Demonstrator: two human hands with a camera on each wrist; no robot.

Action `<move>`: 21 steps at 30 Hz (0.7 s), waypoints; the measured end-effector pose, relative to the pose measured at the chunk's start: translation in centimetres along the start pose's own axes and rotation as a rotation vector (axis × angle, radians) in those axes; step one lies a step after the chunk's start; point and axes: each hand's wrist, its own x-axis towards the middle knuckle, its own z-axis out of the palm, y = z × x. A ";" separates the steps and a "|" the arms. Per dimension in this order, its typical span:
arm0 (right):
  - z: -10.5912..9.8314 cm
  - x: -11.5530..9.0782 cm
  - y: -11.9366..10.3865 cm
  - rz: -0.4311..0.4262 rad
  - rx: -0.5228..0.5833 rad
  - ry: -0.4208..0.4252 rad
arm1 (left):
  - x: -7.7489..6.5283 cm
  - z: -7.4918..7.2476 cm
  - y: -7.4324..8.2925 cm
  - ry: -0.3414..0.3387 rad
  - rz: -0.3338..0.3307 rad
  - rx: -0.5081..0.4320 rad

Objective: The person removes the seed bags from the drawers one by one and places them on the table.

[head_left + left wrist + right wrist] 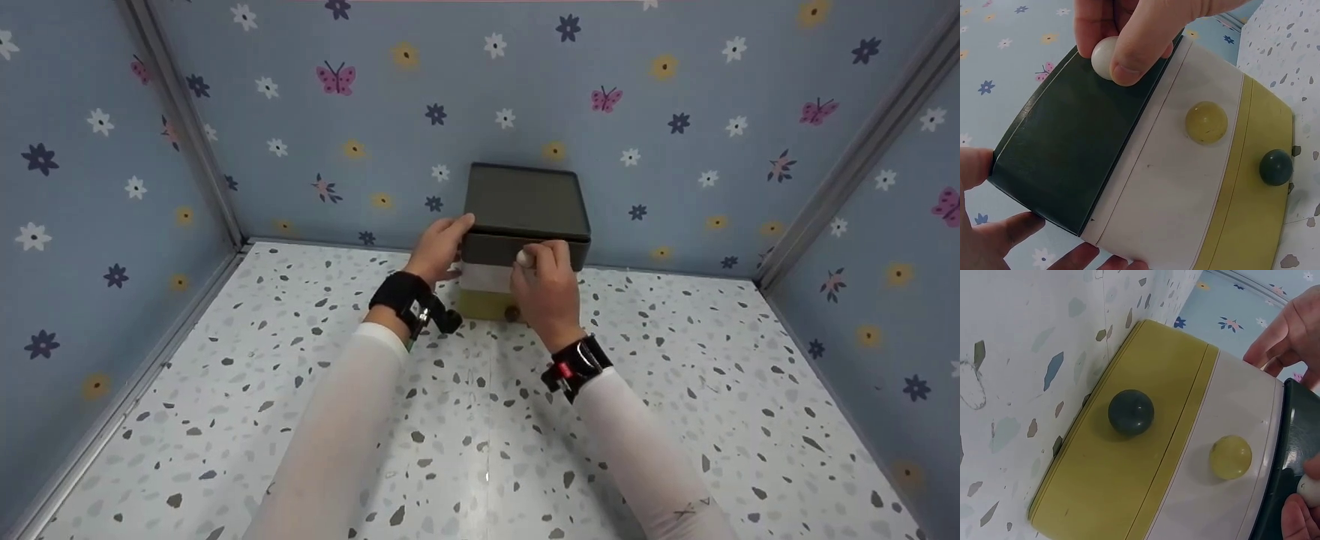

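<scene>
A small box of three stacked drawers [527, 201] stands near the back wall. Its dark green top drawer [1067, 135] bears a white round knob [1102, 58], pinched between the thumb and fingers of my right hand [551, 291]. Spread along the box's left side, the fingers of my left hand [433, 251] press against it near the top. Below are a white drawer [1193, 495] with a yellow knob [1230, 457] and a yellow drawer [1103, 481] with a dark green knob [1131, 413]. How far the top drawer stands out, I cannot tell.
The box stands on a white speckled surface [465, 435]. Blue walls with printed flowers and butterflies enclose it at the back [435, 82], left [67, 225] and right [892, 247]. Grey metal strips run along the corners.
</scene>
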 end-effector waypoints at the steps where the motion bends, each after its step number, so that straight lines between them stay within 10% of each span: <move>1: -0.1 0.0 -0.1 0.002 0.006 0.001 | 0.0 0.0 0.0 0.001 -0.002 0.001; 21: -1.5 -1.0 -1.0 0.020 0.056 -0.012 | 0.1 -0.3 -0.1 -0.020 -0.023 0.006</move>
